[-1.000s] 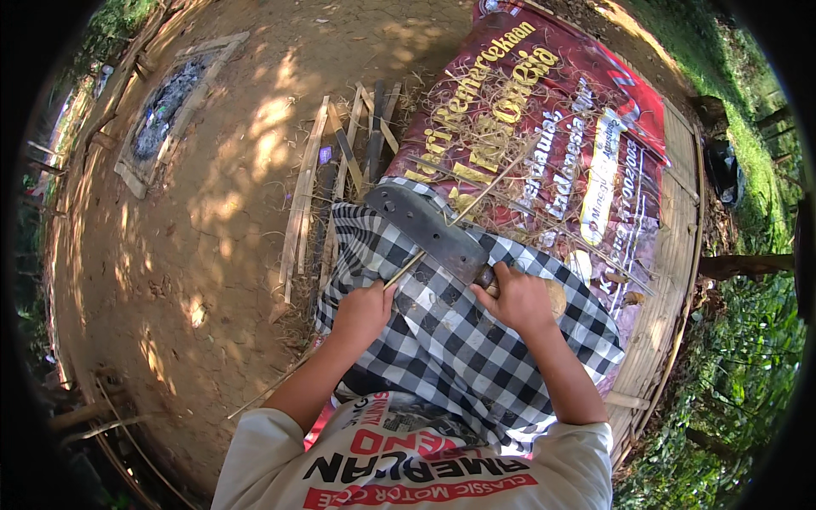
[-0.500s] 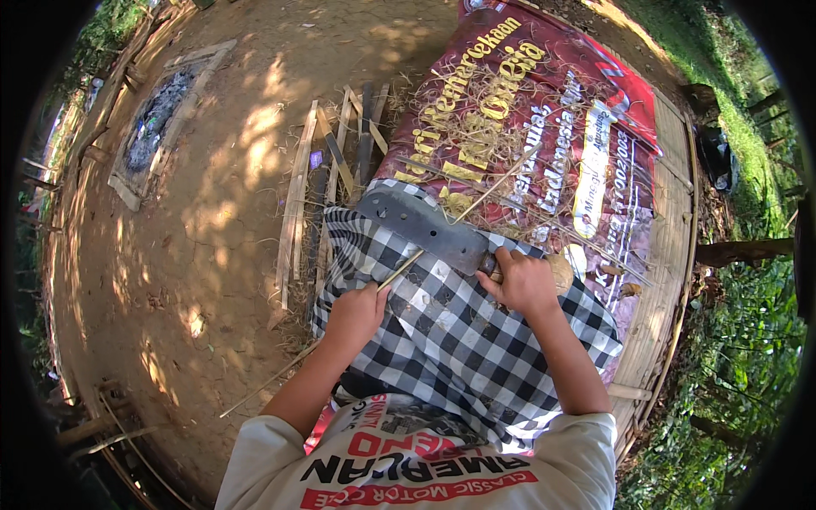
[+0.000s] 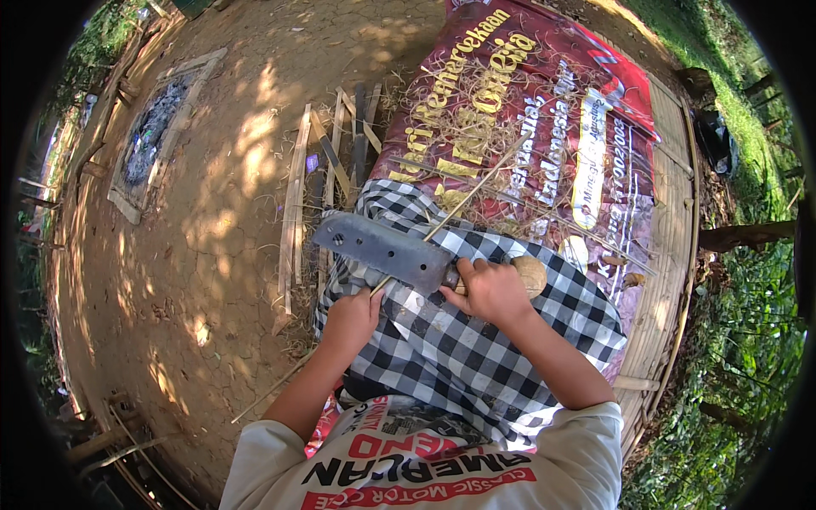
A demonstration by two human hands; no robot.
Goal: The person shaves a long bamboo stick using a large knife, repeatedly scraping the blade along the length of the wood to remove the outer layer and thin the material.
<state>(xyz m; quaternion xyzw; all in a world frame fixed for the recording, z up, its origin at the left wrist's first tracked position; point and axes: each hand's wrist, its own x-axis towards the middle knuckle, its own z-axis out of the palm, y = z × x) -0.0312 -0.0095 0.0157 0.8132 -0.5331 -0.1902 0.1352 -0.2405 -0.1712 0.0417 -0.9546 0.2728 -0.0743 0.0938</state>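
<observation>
My right hand (image 3: 488, 291) is closed round the wooden handle of a broad cleaver (image 3: 382, 252), whose dark blade with several holes reaches leftward. Its rounded handle end pokes out past my fingers. A thin bamboo strip (image 3: 476, 189) passes under the blade, running from the upper right down to my left hand (image 3: 354, 316), which grips it in closed fingers. The strip's tail comes out beyond my left wrist toward the ground. Beneath both hands a black-and-white checked cloth (image 3: 459, 353) covers my lap.
Ahead lies a dark red printed banner (image 3: 425, 119) strewn with curly shavings, on a bamboo-slat platform (image 3: 671, 255). Split bamboo pieces (image 3: 295, 195) lie at its left. A framed ash pit (image 3: 161, 127) is set in the bare earth at far left. Greenery borders the right.
The cleaver and my right hand have moved left and toward me along the strip, bringing the blade close to my left hand. My left hand has barely moved and still grips the strip.
</observation>
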